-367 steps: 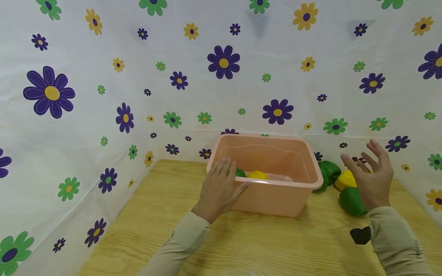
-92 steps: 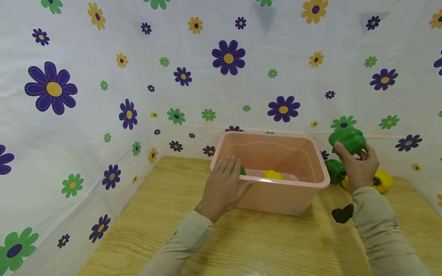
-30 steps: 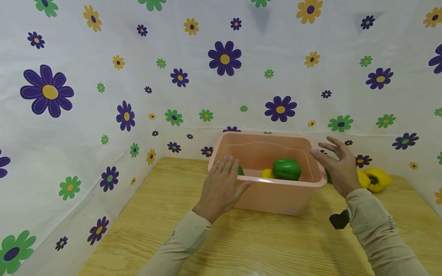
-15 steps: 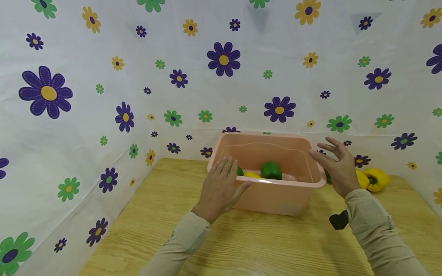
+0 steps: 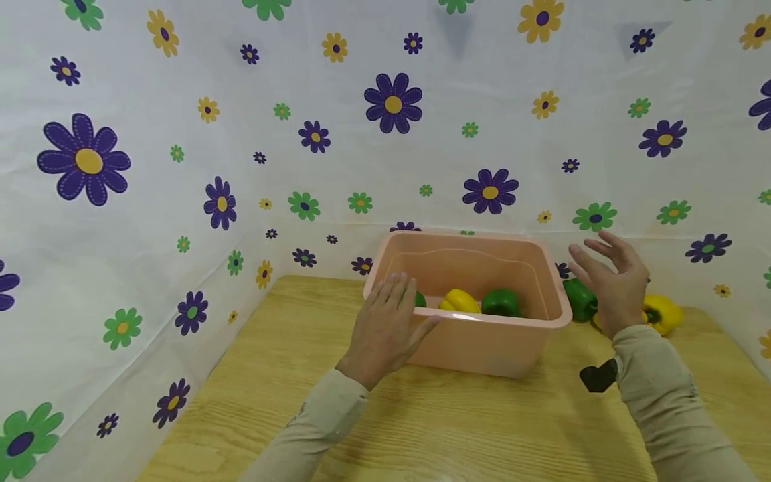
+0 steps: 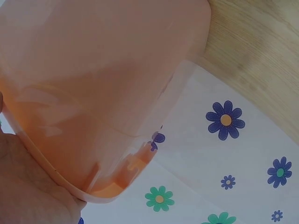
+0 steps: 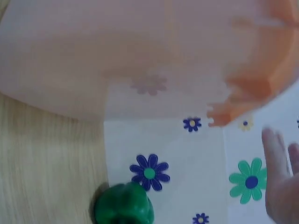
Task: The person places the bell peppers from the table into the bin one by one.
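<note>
My left hand lies with straight fingers over the near left rim of a pink plastic tub, thumb along the front. Inside sit a yellow bell pepper and a green bell pepper; another green pepper is mostly hidden behind my left fingers. My right hand is raised right of the tub, holding nothing, its fingers spread and slightly bent. Beneath and behind it are a green bell pepper and yellow peppers, one of them a yellow bell pepper partly covered by the hand.
The tub stands on a wood-grain table. A flower-printed white sheet hangs close behind and along the left. A black piece shows beside the right sleeve.
My right hand held a green bell pepper, released it into the tub, and has now drawn back right. The peppers inside shifted about. My left hand stayed at the rim.
</note>
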`<state>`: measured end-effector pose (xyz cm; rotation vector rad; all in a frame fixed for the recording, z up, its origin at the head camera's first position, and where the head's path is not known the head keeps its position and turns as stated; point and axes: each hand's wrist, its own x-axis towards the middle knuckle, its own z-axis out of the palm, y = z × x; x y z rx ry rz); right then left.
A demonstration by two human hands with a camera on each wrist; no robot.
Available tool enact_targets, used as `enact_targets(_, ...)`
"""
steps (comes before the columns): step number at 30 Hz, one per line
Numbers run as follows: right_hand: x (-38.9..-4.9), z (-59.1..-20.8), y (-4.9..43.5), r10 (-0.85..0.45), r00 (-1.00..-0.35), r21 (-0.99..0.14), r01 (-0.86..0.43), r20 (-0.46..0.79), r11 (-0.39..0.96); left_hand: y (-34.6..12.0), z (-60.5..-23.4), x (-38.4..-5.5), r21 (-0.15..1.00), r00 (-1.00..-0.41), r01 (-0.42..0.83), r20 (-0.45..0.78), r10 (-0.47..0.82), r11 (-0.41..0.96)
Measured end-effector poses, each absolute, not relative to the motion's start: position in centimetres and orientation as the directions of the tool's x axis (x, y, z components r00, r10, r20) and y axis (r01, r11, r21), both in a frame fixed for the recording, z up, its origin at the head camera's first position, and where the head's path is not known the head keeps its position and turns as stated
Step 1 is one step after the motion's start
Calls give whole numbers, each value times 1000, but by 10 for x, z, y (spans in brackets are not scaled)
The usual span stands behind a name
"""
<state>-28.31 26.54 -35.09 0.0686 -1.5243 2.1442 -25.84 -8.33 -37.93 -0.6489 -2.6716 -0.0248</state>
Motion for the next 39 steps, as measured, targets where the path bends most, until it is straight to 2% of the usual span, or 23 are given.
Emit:
enact_targets(2, -285, -348, 273, 500, -812, -883, -436, 302, -175, -83, -380, -258, -65, -822, 447, 363, 439, 892)
enact_targets(4, -287, -347, 282, 588, -750, -916, -400, 304, -37, -83, -380, -257, -63, -823, 450, 358, 441, 891)
enact_targets(6, -289, -348, 290, 623, -712, -937, -331, 325, 110, -84, -381, -258, -72, -820, 449, 364, 443, 891)
enact_targets(9, -292, -352, 301, 626, -689, -928, -226, 367, 296, -85, -381, -259, -89, -819, 439, 369, 439, 894)
enact_targets(14, -295, -370, 316, 585, -714, -877, -87, 385, 472, -86, -380, -260, -94, -812, 442, 380, 442, 892)
enact_targets(18, -296, -392, 329, 514, -764, -796, 1, 390, 605, -85, -378, -259, -93, -803, 452, 390, 450, 887)
enact_targets(25, -297, -419, 348, 415, -869, -651, 153, 270, 744, -84, -378, -259, -113, -806, 443, 384, 450, 889)
enact_targets(33, -293, -434, 357, 293, -943, -542, 165, 157, 824, -83, -379, -259, -106, -808, 443, 382, 448, 890)
enact_targets(39, -290, -442, 357, 205, -970, -463, 123, 131, 878, -84, -379, -259, -96, -812, 442, 380, 444, 892)
